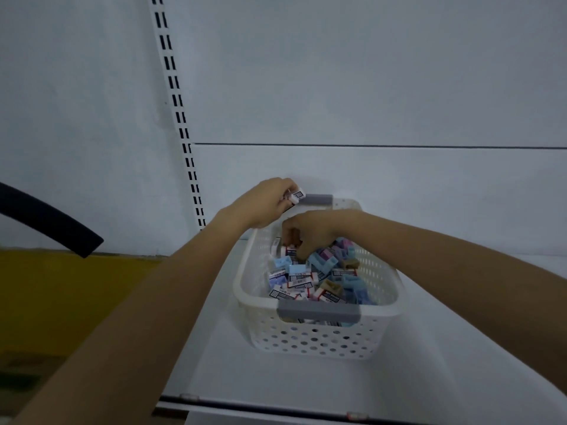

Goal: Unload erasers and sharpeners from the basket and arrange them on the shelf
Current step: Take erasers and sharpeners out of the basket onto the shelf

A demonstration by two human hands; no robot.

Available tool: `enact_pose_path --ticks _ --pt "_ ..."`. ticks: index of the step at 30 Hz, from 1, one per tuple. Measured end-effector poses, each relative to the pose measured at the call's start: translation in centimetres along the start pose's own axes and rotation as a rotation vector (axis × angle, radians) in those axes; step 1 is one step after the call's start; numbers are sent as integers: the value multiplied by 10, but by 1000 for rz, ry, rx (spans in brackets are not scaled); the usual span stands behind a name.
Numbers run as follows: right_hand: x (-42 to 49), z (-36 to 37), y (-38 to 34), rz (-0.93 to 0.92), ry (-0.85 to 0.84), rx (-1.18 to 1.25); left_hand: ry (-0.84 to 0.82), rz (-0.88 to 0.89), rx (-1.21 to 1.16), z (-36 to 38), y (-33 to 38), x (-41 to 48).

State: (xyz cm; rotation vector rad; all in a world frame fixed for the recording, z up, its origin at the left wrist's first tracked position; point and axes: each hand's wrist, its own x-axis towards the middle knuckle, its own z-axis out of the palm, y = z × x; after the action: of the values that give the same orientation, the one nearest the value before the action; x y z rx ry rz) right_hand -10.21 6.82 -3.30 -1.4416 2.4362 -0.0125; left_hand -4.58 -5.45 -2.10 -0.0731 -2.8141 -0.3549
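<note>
Counts: 1 basket, white, perforated, with 2 grey handles, the far one and the near one. 2 hands in view, both bare-armed. 1 eraser is out of the basket. The loose pieces inside are too many and too overlapped to count.

Basket stands on the white shelf, near the back panel, long axis running away from the camera.

Contents: a mixed pile covering the bottom. It holds white erasers in dark-printed sleeves, mostly on the left and near side, and blue, lilac-pink and a few tan blocks toward the right and far side. Erasers and sharpeners among the coloured blocks cannot be told apart.

Left hand: above the far left corner of the basket, just beside the far handle, fingers pinching the single sleeved eraser, which is clear of the pile.

Right hand: down inside the far half of the basket, fingers curled into the pile. Cannot tell whether it grips a piece.

Hands are close together but apart.

Also noted: slotted upright on the back panel; black curved tube at left; yellow surface beneath it.
</note>
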Motion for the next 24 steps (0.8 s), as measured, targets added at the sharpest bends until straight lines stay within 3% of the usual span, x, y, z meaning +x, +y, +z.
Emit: enact_pose_path --ticks 7,15,24 --pt "-19 -12 3 -55 52 156 135 -34 -68 1 -3 -3" --pt "-63 -38 10 -21 256 227 2 80 12 -38 -2 8" --pt "-152 -51 45 133 282 92 -81 244 188 -52 80 37"
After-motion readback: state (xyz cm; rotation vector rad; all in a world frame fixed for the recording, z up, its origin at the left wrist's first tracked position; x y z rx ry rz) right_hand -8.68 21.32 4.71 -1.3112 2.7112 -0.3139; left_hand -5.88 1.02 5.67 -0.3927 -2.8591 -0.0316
